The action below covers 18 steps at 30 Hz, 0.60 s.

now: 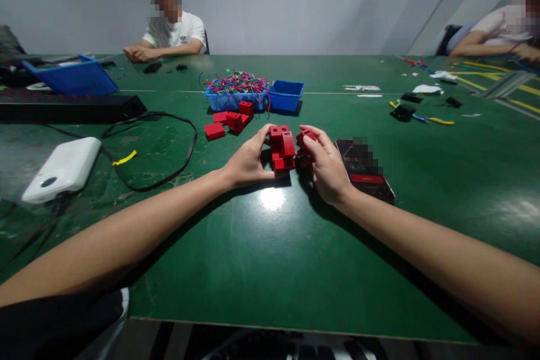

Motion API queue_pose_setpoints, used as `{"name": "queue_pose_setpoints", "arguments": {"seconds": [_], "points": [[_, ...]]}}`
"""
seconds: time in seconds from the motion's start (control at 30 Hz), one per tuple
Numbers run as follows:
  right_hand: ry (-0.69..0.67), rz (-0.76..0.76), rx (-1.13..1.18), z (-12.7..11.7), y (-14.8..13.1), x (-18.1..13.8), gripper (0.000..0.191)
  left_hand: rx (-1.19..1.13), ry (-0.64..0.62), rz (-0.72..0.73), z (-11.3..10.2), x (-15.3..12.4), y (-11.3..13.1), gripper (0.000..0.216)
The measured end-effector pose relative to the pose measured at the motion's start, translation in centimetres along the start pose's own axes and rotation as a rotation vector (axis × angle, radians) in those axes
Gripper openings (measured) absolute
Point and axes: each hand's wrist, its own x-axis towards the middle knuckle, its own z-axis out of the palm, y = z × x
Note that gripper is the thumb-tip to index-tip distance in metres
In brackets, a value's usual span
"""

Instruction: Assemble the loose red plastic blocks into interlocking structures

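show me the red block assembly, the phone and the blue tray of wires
red block assembly [283, 149]: head view, on its upright middle block.
phone [371, 179]: head view, on the red band across its screen.
blue tray of wires [223, 102]: head view, on its front wall.

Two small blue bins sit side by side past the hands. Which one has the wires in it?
The left bin, heaped with coloured wires above its rim. The right bin beside it shows none over its rim.

Glossy green table [270, 270]; matt red plastic blocks [282, 149].
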Motion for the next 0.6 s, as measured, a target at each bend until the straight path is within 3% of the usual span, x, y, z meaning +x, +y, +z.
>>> {"name": "queue_pose_setpoints", "arguments": {"seconds": [0.33,0.6], "points": [[-0.032,-0.022,0.004,-0.10,0.24,-0.07,0.028,0.008,0.002,0.000,-0.07,-0.03,0.22,0.093],[-0.009,-0.072,0.034,-0.08,0.52,0.00,0.037,-0.008,0.002,0.000,-0.03,0.03,0.11,0.094]]}}
